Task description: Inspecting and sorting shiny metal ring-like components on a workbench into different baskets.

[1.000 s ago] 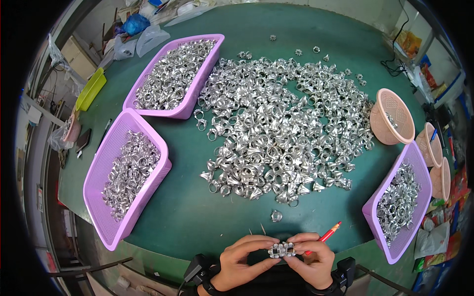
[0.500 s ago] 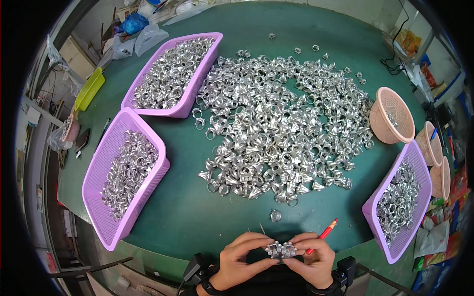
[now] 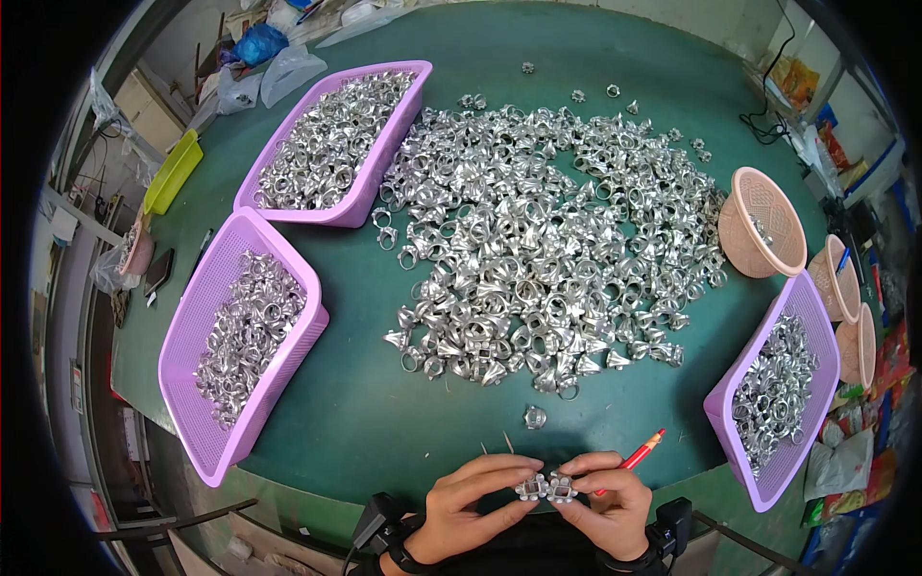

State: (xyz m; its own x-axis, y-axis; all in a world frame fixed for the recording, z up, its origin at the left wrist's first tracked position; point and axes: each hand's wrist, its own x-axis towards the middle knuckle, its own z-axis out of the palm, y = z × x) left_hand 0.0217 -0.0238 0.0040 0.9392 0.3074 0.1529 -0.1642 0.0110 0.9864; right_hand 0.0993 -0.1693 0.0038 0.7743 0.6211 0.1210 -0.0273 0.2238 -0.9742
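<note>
My left hand (image 3: 475, 506) pinches a silver metal ring (image 3: 529, 487) between thumb and fingers at the table's near edge. Side by side with it, a second silver ring (image 3: 561, 488) is pinched in my right hand (image 3: 612, 504). Both rings turn their square-holed heads upward. A red pencil (image 3: 642, 449) also sits in the right hand, its tip pointing up and to the right. Just beyond the hands lies a single loose ring (image 3: 535, 418). Farther off, a broad pile of silver rings (image 3: 538, 250) covers the middle of the table.
Purple baskets of rings stand at the far left (image 3: 360, 206), near left (image 3: 197, 384) and right (image 3: 768, 494). Several peach baskets (image 3: 754, 230) line the right edge of the green table (image 3: 365, 413). A yellow-green tray (image 3: 173, 173) and a phone (image 3: 159, 272) are at the left.
The two rings have turned slightly in my fingers, so their square openings show more. The pencil tip has shifted a little to the right. The pile and baskets stay put.
</note>
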